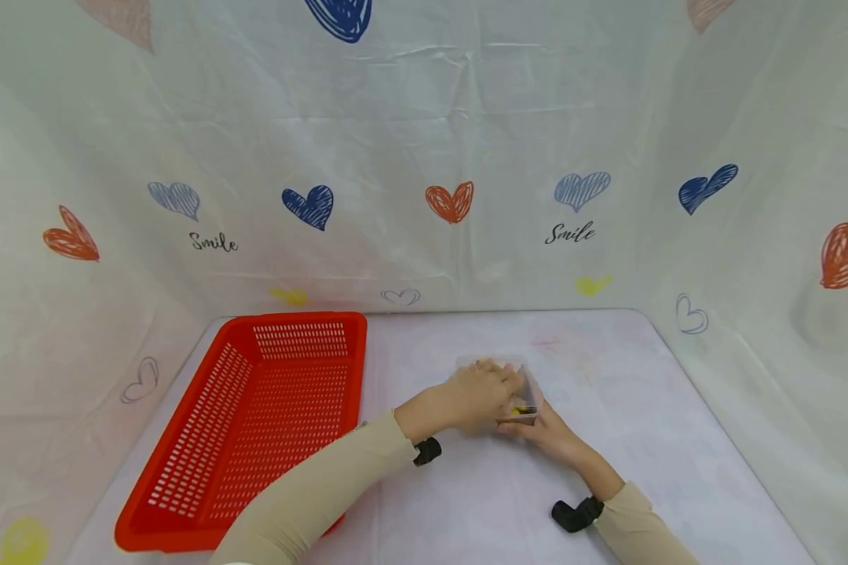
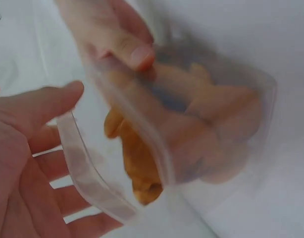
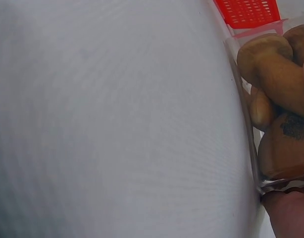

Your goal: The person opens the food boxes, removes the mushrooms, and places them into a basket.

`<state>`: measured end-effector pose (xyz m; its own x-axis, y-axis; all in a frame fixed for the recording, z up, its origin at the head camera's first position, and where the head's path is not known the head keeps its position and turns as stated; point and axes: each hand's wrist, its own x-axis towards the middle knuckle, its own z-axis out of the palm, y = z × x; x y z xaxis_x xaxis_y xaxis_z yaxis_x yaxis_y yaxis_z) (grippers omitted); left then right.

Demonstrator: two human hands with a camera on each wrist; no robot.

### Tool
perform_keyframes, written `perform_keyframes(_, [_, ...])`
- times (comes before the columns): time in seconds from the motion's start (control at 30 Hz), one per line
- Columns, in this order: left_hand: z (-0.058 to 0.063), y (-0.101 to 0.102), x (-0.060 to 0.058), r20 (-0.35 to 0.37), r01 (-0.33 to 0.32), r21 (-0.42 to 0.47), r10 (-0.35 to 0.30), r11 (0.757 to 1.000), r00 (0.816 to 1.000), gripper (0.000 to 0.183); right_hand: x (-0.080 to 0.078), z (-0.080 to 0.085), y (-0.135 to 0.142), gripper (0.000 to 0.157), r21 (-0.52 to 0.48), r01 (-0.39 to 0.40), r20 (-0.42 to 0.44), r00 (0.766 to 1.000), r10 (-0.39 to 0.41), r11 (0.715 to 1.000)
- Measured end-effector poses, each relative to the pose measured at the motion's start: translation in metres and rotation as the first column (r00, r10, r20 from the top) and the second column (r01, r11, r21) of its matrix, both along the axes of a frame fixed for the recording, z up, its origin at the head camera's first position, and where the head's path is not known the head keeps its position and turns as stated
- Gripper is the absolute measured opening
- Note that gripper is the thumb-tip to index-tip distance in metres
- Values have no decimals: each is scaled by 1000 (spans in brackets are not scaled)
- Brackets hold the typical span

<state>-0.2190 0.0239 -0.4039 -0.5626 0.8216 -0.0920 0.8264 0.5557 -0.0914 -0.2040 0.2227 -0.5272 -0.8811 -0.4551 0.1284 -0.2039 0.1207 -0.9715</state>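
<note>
A clear plastic box (image 1: pixel 530 384) sits over the table, to the right of the red basket. My right hand (image 1: pixel 547 431) grips its near right side; in the left wrist view that thumb (image 2: pixel 139 57) presses near the rim. Several brown, rounded, smooth pieces (image 3: pixel 278 79) lie inside; their kind is unclear. An orange-brown piece (image 2: pixel 139 158) shows at the open side. My left hand (image 1: pixel 477 392) reaches over the box from the left. Its fingers extend behind a clear plastic edge (image 2: pixel 85 173), perhaps a lid, while the thumb stands apart from it.
A large red plastic basket (image 1: pixel 356 377) with slotted walls stands on the left of the white-covered table (image 1: pixel 424 502). My left forearm crosses its near right corner. Behind the table hangs a white sheet (image 1: pixel 396 141) printed with hearts.
</note>
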Motion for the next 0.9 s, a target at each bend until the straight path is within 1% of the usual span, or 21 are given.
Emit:
perform_keyframes(0.03, [3,-2,-3,46,0,33,-2,999,999,46,0,0,0,89,0,-11,-5,1000,11,1000])
perform_keyframes(0.1, [7,-6,-8,116,7,101,-19,995,993,40,0,0,1,79,8,-18,-3,1000,18,1000])
perform_keyframes(0.13, [10,-8,-10,165,-3,136,-20,991,986,40,1,0,1,80,25,-10,-8,1000,10,1000])
perform_keyframes(0.2, [14,-11,-14,229,-15,184,-28,983,973,42,2,1,1,83,47,12,-9,1000,-12,999])
perform_keyframes(0.33, [23,-18,-23,345,-58,260,-37,964,938,44,3,3,0,101,79,61,10,998,-62,995])
perform_keyframes(0.37, [25,-20,-25,370,-71,279,-39,958,928,44,3,4,0,102,82,69,20,997,-71,994])
perform_keyframes(0.47, [30,-26,-34,446,-110,337,-55,935,893,43,2,5,-2,110,110,104,55,992,-111,988])
perform_keyframes(0.57, [32,-34,-43,489,-143,396,-77,907,869,41,2,6,-2,111,130,118,64,990,-127,984])
perform_keyframes(0.63, [31,-38,-49,505,-166,441,-91,882,858,40,2,6,-2,111,128,116,65,990,-125,985])
perform_keyframes(0.73, [29,-43,-57,516,-207,508,-103,836,850,39,2,5,-3,111,114,107,63,991,-115,988])
perform_keyframes(0.83, [25,-47,-63,536,-260,571,-115,779,836,38,2,5,-3,111,119,110,61,991,-117,987])
perform_keyframes(0.9, [22,-49,-67,552,-298,609,-123,735,825,36,2,5,-2,111,126,110,65,991,-119,986])
